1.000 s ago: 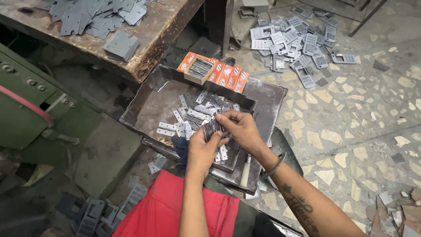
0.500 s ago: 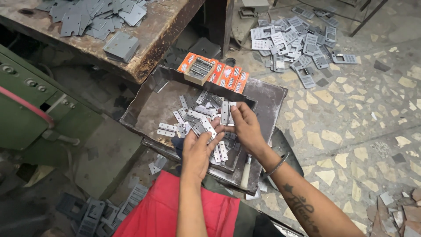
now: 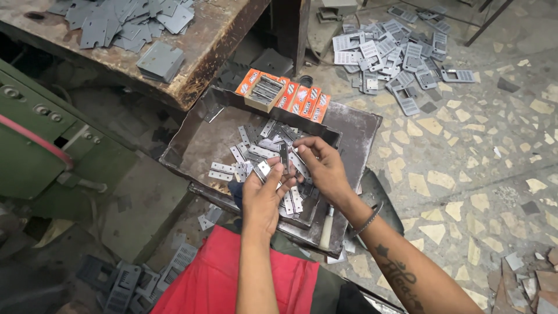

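Head view. At the centre of the frame the left hand [image 3: 263, 195] grips a small stack of flat metal plates [image 3: 264, 169] between thumb and fingers, closed on it. The right hand [image 3: 324, 168] pinches one dark strip [image 3: 283, 156] upright between thumb and forefinger, just beside the stack. Both hands hover over a shallow dark metal tray [image 3: 192, 148] that holds a loose heap of similar plates [image 3: 256, 145] at centre.

Handling, as a judgement: each plate appears thin, stiff and light, a stack noticeably heavier; the smooth faces probably slide on one another, and stamped edges may be sharp. The long edges, pinched between fingertips, seem the safest place to take hold, with a stack squared and clamped across its faces.

Appearance: the plates are short rectangles, pale grey to dull silver, several with small punched holes; some look darker.

Surroundings: orange cartons [image 3: 286, 93] filled with plates sit at the tray's upper edge. A worn wooden bench [image 3: 215, 46] with grey stampings occupies the upper left; slotted grey parts [image 3: 395, 52] lie scattered on the mosaic floor at upper right. A green machine [image 3: 40, 145] stands at left; a red garment [image 3: 232, 273] fills the lower centre.
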